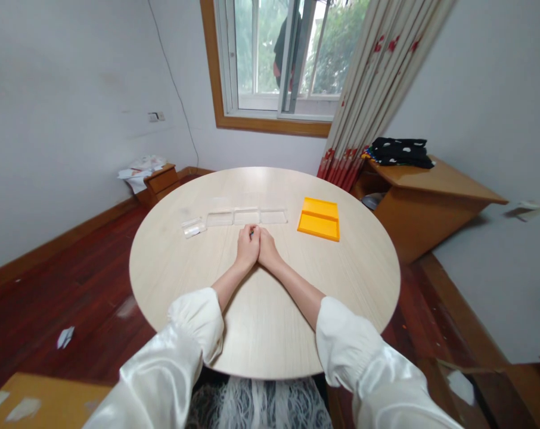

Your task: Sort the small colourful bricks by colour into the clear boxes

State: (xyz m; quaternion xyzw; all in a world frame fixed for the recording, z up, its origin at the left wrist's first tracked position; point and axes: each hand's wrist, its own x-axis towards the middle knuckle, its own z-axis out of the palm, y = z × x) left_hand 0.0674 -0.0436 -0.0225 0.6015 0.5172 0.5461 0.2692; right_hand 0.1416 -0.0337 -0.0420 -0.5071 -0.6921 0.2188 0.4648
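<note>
My left hand (247, 243) and my right hand (268, 246) are pressed together, fingers curled, near the middle of the round table (261, 322). A tiny dark-blue bit (251, 234) shows between the fingers of the left hand; its kind is too small to tell. Whatever the right hand encloses is hidden. Just beyond the hands stands a row of clear plastic boxes (220, 218) with their lids raised. At its left end is a smaller clear case (194, 228) with a white label. To the right lies an orange plastic case (319, 227), its lid folded back.
A window (270, 59) and a patterned curtain (377, 71) are behind the table. A tilted wooden cabinet (426, 208) with folded black cloth (400, 152) on it stands at right. Papers (142, 170) lie on a small wooden stand at left. A cardboard box (50, 402) is at lower left.
</note>
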